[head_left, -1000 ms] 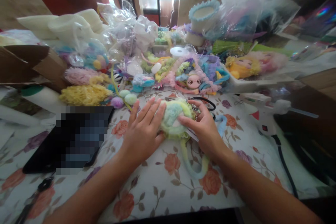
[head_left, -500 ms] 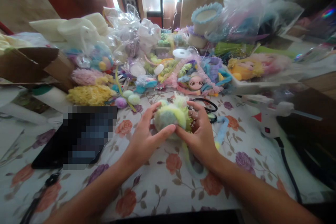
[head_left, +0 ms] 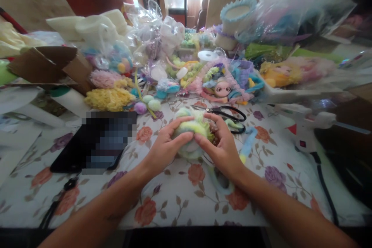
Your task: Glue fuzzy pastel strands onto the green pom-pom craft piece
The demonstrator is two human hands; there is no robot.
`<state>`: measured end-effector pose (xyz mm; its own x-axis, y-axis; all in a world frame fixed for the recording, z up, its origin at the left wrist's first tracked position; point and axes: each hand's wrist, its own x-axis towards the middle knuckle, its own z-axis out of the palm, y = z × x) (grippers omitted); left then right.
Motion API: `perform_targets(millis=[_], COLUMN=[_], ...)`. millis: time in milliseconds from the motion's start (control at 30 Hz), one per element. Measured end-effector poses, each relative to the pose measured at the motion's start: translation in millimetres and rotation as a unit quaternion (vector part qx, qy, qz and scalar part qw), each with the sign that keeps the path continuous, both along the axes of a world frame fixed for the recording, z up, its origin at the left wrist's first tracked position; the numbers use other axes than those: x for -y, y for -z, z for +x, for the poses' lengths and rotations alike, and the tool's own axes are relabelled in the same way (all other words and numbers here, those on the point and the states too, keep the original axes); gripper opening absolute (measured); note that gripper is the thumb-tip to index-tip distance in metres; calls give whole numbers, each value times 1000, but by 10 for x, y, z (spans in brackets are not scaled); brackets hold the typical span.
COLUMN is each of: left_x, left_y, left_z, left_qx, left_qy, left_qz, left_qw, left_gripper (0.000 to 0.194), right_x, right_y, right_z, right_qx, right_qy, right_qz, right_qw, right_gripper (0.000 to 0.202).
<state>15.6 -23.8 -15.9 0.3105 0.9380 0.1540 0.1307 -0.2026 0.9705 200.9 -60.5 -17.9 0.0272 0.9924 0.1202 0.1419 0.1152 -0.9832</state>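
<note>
My left hand [head_left: 165,143] and my right hand [head_left: 223,149] are closed around a soft, rounded fuzzy craft piece [head_left: 190,127] in pale yellow and green. Both thumbs press its near side and almost meet, while fingers wrap its flanks. Small shiny beads show beside the right fingers, and ruffled trim tops the piece. A fuzzy strip [head_left: 248,139], blue and yellow, lies on the cloth just past my right hand, with a paler length curving below the wrist. Black-handled scissors [head_left: 235,113] lie behind the right hand, blades pointing left.
A dark tablet [head_left: 69,147] lies on the flowered tablecloth [head_left: 174,190] at left. To the right stands a white glue gun [head_left: 303,124] with its cord. Behind are pompoms [head_left: 154,104], a doll head [head_left: 222,90], yarn, ribbons, plastic bags and a cardboard box [head_left: 43,64].
The view has shifted, so the scene sits slightly right and higher. The craft piece has turned in my hands, showing more yellow fuzz in front. More of the scissors shows.
</note>
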Motion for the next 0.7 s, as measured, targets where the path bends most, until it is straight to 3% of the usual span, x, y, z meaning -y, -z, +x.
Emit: perform_targets(millis=[133,267,700], left_x=[44,52,69], left_y=[-64,-72,-166], left_z=[36,43,73], left_qx=[32,48,-43], left_qy=[-8,-3,-61], left_qz=[-70,-94,-71], left_qw=[997,994,995], left_gripper=[40,43,46], right_x=[-21,-21,5], right_y=[16,12,27], right_z=[-2,-7,-11], right_qx=[20,19,24], right_qy=[10,6,-8], right_qz=[23,22,35], right_qw=[999,1000,999], right_gripper=[40,38,36])
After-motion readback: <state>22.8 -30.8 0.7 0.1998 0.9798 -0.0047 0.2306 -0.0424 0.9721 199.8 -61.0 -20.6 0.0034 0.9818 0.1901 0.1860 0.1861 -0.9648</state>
